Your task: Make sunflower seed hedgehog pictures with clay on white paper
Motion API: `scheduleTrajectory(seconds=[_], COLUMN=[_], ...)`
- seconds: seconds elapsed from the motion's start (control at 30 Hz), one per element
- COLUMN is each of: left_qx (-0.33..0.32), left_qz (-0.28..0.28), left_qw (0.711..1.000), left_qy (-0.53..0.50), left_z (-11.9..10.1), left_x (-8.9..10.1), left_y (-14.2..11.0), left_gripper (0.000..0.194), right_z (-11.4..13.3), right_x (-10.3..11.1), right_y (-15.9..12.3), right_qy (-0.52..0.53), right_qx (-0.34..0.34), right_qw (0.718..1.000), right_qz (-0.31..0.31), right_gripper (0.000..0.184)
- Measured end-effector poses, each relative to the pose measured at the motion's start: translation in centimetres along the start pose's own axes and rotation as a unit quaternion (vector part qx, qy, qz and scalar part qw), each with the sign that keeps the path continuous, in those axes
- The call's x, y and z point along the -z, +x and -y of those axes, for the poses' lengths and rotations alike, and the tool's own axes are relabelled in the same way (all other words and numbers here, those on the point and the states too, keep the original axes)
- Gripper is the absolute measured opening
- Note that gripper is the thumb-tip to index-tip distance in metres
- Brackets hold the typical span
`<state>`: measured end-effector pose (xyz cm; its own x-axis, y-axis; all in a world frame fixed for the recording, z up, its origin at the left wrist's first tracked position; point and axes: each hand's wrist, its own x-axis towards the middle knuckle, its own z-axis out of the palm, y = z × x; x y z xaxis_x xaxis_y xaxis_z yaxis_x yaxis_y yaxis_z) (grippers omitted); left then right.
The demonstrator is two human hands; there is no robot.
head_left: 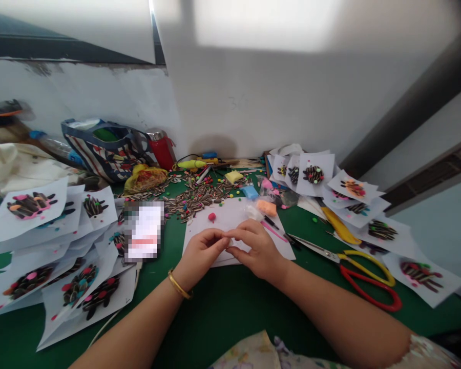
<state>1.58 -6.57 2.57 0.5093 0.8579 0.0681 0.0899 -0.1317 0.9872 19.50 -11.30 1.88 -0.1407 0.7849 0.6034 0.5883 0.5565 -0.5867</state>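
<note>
My left hand (200, 256) and my right hand (258, 252) meet at the fingertips over sheets of white paper (195, 230). Thumbs and fingers of both are pinched together around something small and pale, mostly hidden. A gold bangle (180, 285) circles my left wrist. Just beyond my hands, a small pinkish-red ball of soft clay (212, 217) lies on the paper. Right of it are a lump of orange clay (267, 207), a black pen (271, 222) and a pink stick-like tool (274, 231). Striped sunflower seeds (192, 199) are heaped behind the paper.
Scissors with red and yellow handles (340, 259) and a yellow cutter (340, 225) lie to the right. Sheets bearing seed-and-clay pictures overlap at left (26, 246) and right (392, 233). A phone (144, 230) with a cable, a red flask (161, 148) and a striped bag (103, 151) stand left.
</note>
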Motion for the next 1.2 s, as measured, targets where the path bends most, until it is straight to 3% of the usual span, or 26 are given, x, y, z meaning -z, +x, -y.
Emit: scheduleTrajectory(seconds=[0.33,0.93,1.2], left_qx=[0.01,0.001,-0.001], left_qz=[0.059,0.065,0.054], left_qw=[0.998,0.998,0.998], left_qy=[0.013,0.014,0.017], left_z=[-0.2,-0.12,-0.22], left_x=[0.26,0.33,0.38], left_y=[0.02,0.06,0.12], left_gripper=[0.027,0.027,0.027], right_z=[0.04,0.24,0.32], right_x=[-0.12,-0.1,0.09], right_y=[-0.09,0.03,0.09], right_qy=[0.002,0.018,0.014], right_qx=[0.012,0.008,0.018], right_qw=[1.0,1.0,1.0], right_qz=[0.003,-0.003,-0.002], right_gripper=[0.018,0.012,0.02])
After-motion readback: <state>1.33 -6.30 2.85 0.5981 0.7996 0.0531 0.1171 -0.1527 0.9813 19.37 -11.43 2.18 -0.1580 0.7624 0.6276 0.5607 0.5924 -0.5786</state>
